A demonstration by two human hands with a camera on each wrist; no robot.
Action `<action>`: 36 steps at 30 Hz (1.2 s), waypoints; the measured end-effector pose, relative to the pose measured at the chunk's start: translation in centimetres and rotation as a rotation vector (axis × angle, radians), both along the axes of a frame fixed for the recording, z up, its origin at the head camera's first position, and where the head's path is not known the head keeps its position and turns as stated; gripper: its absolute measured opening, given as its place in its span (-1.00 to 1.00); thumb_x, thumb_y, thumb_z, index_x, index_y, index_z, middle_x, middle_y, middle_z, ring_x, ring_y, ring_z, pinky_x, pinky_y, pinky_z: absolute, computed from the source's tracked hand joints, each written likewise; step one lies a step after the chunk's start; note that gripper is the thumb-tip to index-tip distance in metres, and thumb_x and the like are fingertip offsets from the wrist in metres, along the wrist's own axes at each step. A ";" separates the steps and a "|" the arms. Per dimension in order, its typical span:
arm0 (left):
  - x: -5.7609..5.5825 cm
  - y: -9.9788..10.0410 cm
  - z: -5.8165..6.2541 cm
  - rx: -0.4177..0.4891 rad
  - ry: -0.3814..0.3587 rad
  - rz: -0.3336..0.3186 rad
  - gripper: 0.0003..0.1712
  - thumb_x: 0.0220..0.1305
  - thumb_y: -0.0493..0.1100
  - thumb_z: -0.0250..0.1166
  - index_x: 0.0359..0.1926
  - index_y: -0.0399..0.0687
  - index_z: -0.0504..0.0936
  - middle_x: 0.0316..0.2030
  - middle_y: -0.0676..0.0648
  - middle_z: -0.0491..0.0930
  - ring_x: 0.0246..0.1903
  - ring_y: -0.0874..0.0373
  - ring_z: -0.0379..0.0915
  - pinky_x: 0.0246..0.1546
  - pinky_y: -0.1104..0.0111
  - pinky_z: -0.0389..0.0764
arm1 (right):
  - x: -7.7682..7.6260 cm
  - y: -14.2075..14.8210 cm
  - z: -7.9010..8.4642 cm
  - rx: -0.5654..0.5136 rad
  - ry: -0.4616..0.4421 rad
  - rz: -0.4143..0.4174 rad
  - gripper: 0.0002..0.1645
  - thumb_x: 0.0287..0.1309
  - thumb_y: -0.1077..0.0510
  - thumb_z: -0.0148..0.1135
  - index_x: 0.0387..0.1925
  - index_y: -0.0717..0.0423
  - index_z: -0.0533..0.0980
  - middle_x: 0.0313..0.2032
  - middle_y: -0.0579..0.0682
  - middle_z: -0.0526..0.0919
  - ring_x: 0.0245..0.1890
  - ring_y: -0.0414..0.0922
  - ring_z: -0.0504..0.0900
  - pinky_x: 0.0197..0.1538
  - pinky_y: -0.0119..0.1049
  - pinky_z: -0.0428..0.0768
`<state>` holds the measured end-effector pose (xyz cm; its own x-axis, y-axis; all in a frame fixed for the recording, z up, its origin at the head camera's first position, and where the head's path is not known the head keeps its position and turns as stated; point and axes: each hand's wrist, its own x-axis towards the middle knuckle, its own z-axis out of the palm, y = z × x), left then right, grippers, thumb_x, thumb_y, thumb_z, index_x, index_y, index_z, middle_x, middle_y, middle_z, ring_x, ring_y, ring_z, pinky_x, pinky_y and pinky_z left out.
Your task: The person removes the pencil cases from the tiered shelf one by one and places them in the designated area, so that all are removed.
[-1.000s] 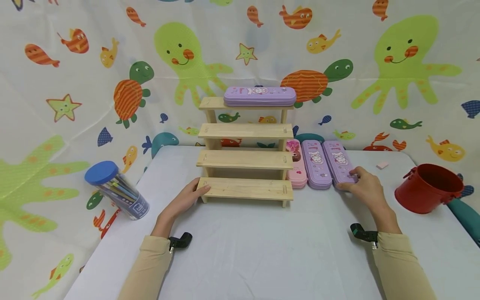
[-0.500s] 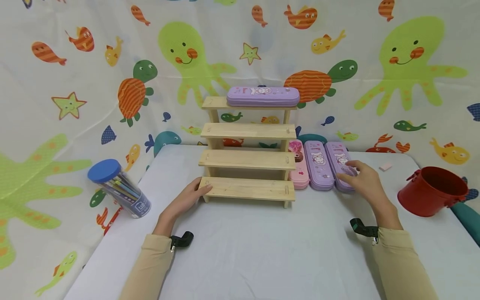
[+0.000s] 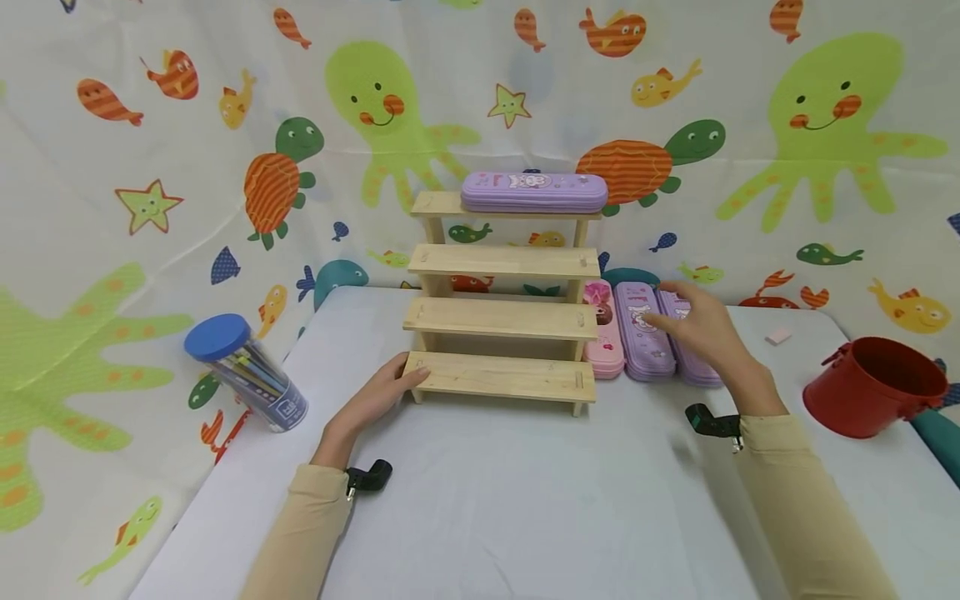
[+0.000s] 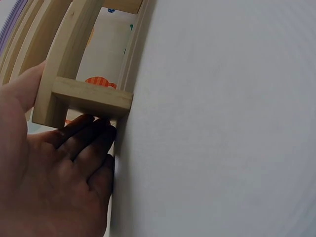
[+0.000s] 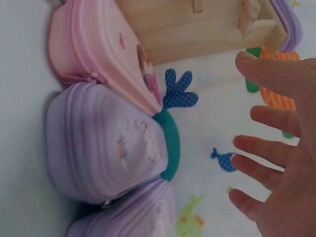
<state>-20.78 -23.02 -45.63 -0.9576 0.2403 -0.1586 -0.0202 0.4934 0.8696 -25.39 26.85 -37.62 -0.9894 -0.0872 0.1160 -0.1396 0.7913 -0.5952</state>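
Observation:
My left hand [image 3: 378, 392] grips the left end of the lowest step of a four-tier wooden shelf [image 3: 502, 317]. In the left wrist view, the thumb lies over the shelf board [image 4: 69, 54] with the fingers beneath. My right hand [image 3: 701, 329] is raised over the cases right of the shelf, thumb and fingers spread, holding nothing. Below it lie a purple pencil case [image 3: 647, 337] and another purple pencil case [image 3: 701, 371], partly hidden by the hand. A pink pencil case [image 5: 108, 54] lies beside them, against the shelf. One more purple pencil case [image 3: 534, 196] rests on the top tier.
A clear jar of pencils with a blue lid [image 3: 247, 371] leans in view at the left. To the right stands a red bucket [image 3: 870, 396], with a small pink block [image 3: 778, 336] behind it. A sea-animal cloth [image 3: 450, 92] hangs behind the white table [image 3: 510, 500].
My right hand has let go of the rightmost purple pencil case, lifted, and moved left and away over the cases. The left hand keeps its grip on the shelf.

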 end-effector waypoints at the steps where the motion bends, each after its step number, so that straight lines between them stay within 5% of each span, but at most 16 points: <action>1: 0.0 0.0 0.0 0.001 0.004 -0.005 -0.12 0.40 0.33 0.09 0.52 -0.04 0.10 0.49 -0.17 0.16 0.54 -0.11 -0.06 0.51 -0.12 0.00 | -0.2 -0.2 0.3 -0.002 0.000 0.009 -0.07 0.21 -0.25 0.30 0.43 0.14 0.24 0.42 0.28 0.29 0.44 0.33 0.18 0.36 0.40 0.20; 16: -0.1 -0.1 -0.2 0.003 0.001 0.001 -0.10 0.36 0.36 0.11 0.51 -0.01 0.12 0.48 -0.14 0.19 0.53 -0.08 -0.02 0.51 -0.10 0.04 | -1.8 -2.9 4.3 -0.022 0.118 0.097 -0.12 0.21 -0.15 0.33 0.43 0.12 0.26 0.44 0.25 0.27 0.45 0.28 0.18 0.39 0.37 0.18; 36: -0.1 -0.1 -0.2 -0.004 0.005 0.002 -0.10 0.37 0.37 0.10 0.51 -0.02 0.12 0.47 -0.15 0.20 0.52 -0.09 0.00 0.50 -0.11 0.04 | -4.6 -4.9 7.7 -0.048 0.242 0.161 -0.14 0.22 -0.02 0.35 0.45 0.11 0.23 0.40 0.22 0.35 0.34 0.25 0.32 0.33 0.32 0.31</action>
